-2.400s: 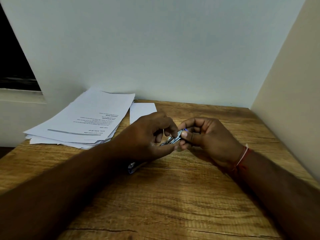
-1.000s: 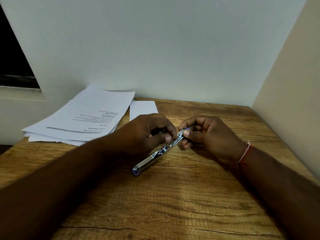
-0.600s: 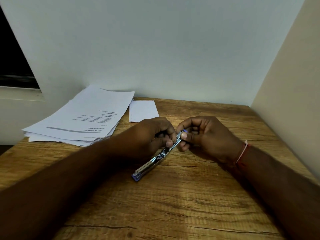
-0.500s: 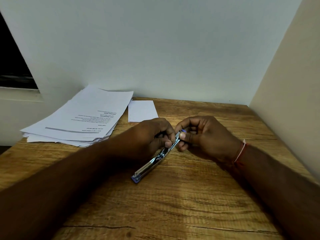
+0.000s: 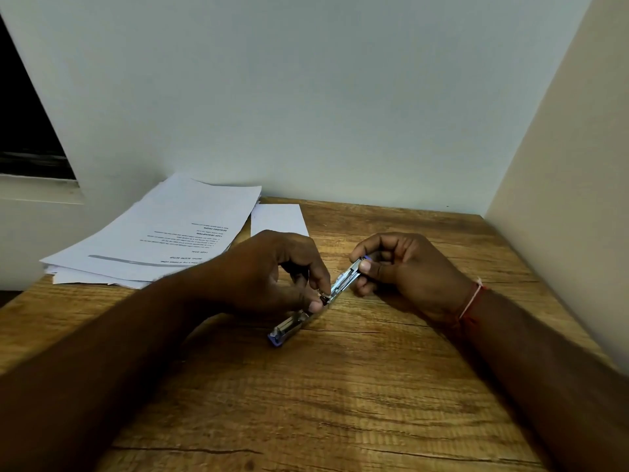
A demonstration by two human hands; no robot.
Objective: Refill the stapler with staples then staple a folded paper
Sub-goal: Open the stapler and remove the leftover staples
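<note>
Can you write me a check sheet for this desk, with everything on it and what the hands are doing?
Surface: wooden table, bare grain with cracks.
Job's things: stapler slanting between the hands, near end on the table; small white paper flat at the back.
Clutter: stack of printed sheets at back left.
Grips: left hand pinches the stapler's middle; right hand pinches its far end.
Cables: nothing seen.
Surroundings: pale wall behind, another on the right; dark window at left.
</note>
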